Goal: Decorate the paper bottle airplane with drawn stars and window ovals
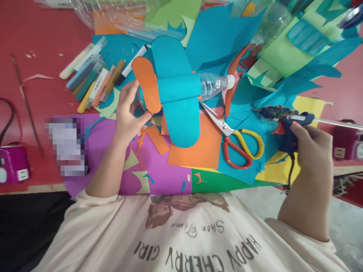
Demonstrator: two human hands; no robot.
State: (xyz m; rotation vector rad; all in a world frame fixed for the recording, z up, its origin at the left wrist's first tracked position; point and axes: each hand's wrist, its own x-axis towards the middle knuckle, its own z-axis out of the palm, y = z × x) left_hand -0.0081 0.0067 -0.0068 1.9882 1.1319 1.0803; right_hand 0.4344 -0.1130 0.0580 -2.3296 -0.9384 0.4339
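Note:
A plastic bottle wrapped in teal paper lies on the paper-covered table, with teal wings across it and an orange paper tail piece at its left end. My left hand pinches that tail end, thumb and fingers closed on the orange piece. My right hand is wrapped round the handle of a blue hot glue gun, held off to the right, its nozzle pointing left toward the bottle but well apart from it.
Scissors with yellow and red handles lie open between the hands. Several markers lie at the upper left. Coloured paper sheets and scraps cover the table. Clear bottles stand at the back. Purple power strips sit at both sides.

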